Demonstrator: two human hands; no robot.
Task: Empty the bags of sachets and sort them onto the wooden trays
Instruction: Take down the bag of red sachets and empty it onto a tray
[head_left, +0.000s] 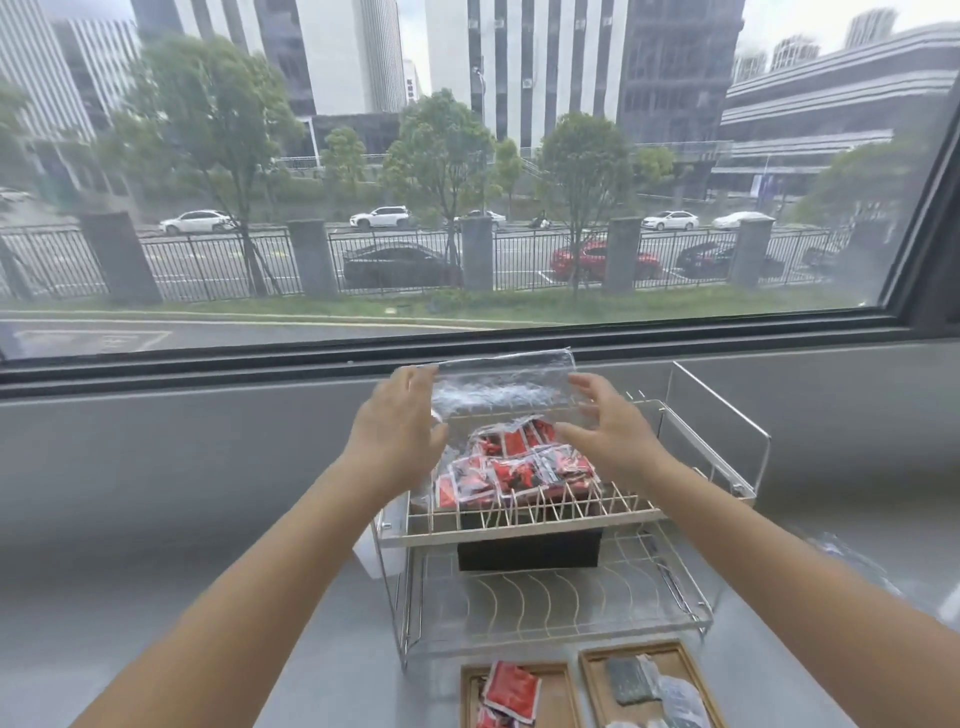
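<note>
On the worktop (156, 519) our rack (519, 519) carries the bag (509, 441) of red sachets (514, 473). Our left hand (400, 436) and right hand (608, 431) pinch its open top. Lifting unevenly could spill sachets through the wires, missing the trays (670, 657).

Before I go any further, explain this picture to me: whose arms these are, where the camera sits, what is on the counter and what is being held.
There is no machine here. A person wears one wide-angle camera on the head, looking forward and down, so the two bare arms are their own.

The left hand and right hand each grip a side of a clear plastic bag, held over the top shelf of a wire rack. Red sachets fill the bag's lower part.

A dark box sits in the rack. Nearer the camera lie two wooden trays: the left tray carries red sachets, the right tray carries dark and pale ones. Behind is a window onto a street.
</note>
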